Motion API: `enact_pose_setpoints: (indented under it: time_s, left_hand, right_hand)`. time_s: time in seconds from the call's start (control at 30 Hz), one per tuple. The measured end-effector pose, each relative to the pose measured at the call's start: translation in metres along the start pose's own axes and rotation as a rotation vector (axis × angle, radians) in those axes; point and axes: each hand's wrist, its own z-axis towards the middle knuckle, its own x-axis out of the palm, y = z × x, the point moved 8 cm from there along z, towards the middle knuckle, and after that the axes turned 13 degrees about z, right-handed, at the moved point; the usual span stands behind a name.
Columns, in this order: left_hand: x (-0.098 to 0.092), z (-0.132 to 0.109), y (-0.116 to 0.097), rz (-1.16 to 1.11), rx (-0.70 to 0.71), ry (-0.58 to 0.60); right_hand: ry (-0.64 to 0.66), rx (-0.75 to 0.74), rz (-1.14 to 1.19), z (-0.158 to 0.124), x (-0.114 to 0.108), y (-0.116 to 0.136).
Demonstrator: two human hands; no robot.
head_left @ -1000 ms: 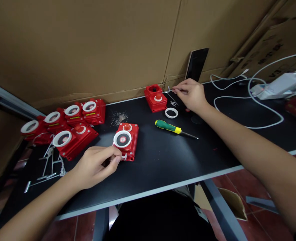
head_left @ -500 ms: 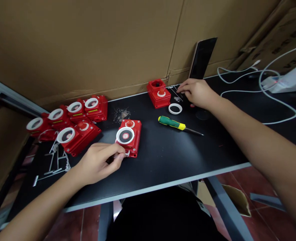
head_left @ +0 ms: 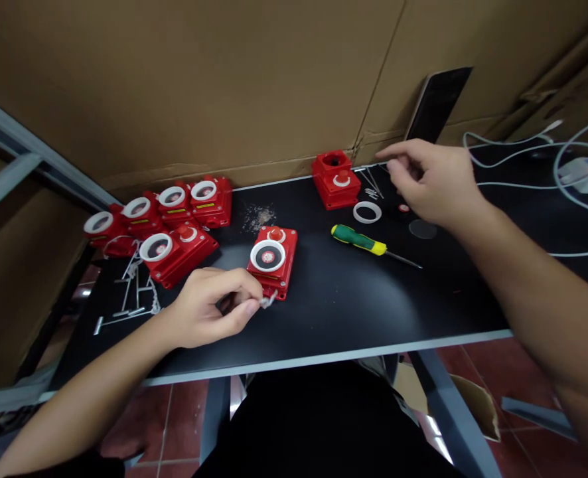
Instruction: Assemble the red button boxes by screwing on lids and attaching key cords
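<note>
My left hand point(head_left: 219, 305) pinches a short whitish cord point(head_left: 269, 300) at the near end of a red box point(head_left: 274, 265), which has a white ring around a dark round window and a red knob. Over the back right of the table hovers my right hand point(head_left: 433, 176), index finger stretched out and thumb apart, with nothing visible in it. Close to its fingertips lie thin metal rods point(head_left: 371, 182) and several small metal pieces point(head_left: 372, 193). Below it are a small red disc point(head_left: 403, 208) and a clear round disc point(head_left: 422, 229).
A second red box point(head_left: 336, 189), its round opening uncovered, stands at the back near a loose white ring point(head_left: 367, 212). A green-yellow screwdriver point(head_left: 358, 239) lies mid-table. Several red boxes point(head_left: 179, 255) and metal T-shaped hammers point(head_left: 119, 318) are left. A phone point(head_left: 438, 103) leans against cardboard.
My right hand has lifted off the spot beside the rods, its fingers spreading. My left hand has drawn the cord out slightly from the box. The camera view has shifted left.
</note>
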Motion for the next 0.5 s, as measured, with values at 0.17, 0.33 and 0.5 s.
enact_pose_setpoints:
  time_s: [0.17,0.33,0.5]
  left_hand:
    - [-0.024,-0.009,-0.012,-0.231,0.011,-0.04]
    - [-0.053,-0.01,-0.018,-0.513,0.065,-0.234]
    - [-0.057,-0.025,-0.021,-0.725,0.064,-0.15]
  right_hand:
    - [0.075,-0.183,0.092,-0.002,0.022,0.087]
    - [0.411,-0.325,0.043,-0.016,0.071,0.15]
    - [0.615,-0.279,-0.088,-0.043,0.129,0.172]
